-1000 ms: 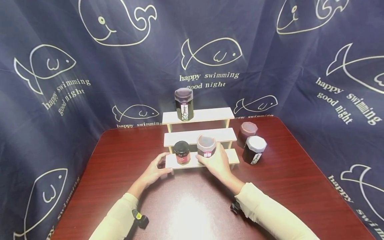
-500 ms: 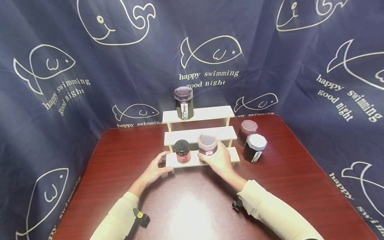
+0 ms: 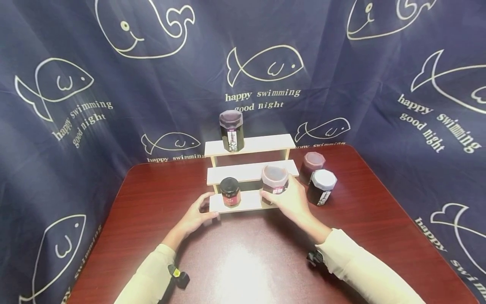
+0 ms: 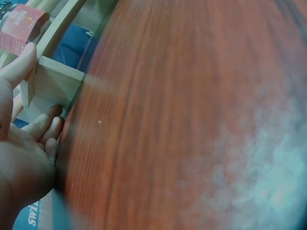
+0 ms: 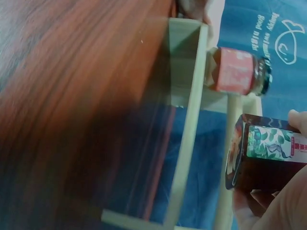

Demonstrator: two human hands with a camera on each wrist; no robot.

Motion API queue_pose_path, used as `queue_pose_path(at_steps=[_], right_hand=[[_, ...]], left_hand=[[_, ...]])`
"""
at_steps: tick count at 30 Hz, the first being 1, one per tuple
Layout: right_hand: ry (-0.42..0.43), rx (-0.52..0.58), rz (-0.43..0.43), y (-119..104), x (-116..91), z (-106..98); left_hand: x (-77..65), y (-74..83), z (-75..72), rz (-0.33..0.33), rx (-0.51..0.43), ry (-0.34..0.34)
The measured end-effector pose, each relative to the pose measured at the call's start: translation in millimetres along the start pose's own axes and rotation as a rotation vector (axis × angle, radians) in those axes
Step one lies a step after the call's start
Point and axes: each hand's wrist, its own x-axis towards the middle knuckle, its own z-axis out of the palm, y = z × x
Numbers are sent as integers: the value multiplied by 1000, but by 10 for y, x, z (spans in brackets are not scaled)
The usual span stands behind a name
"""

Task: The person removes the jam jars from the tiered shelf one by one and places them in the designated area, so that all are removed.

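Note:
My right hand (image 3: pixel 294 202) grips an octagonal jar (image 3: pixel 274 179) of dark contents with a pale translucent lid. In the right wrist view, the jar's base (image 5: pixel 235 153) stands apart from the shelf board, over the right part of the bottom tier. The jar is upright in the head view. At the left end of the three-tier wooden rack (image 3: pixel 250 202), my left hand (image 3: pixel 193 216) holds the corner, thumb at the front edge and fingers by the end panel (image 4: pixel 53 86). A small black-lidded jar with a red label (image 3: pixel 230 193) stands on the bottom tier.
On the top tier stands a tall dark jar with a purplish lid (image 3: pixel 231 131). Right of the rack, a reddish-lidded jar (image 3: pixel 313 165) and a white-lidded jar (image 3: pixel 322 188) sit on the reddish-brown table (image 3: pixel 152 181). A blue fish-patterned curtain (image 3: pixel 182 97) surrounds the table.
My right hand has moved the octagonal jar to the right along the bottom tier and slightly up. The left hand stays at the rack's left end.

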Motion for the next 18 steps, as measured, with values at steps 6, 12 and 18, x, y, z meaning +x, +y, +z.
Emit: queue_pose_path(at_steps=[6, 12, 18], right_hand=[[3, 42, -39, 82, 50, -246], [46, -35, -6, 168, 131, -569], [80, -93, 11, 289, 218, -872]], left_hand=[[-45, 114, 4, 16, -5, -6], [-14, 77, 13, 8, -8, -14], [26, -74, -9, 18, -8, 0]])
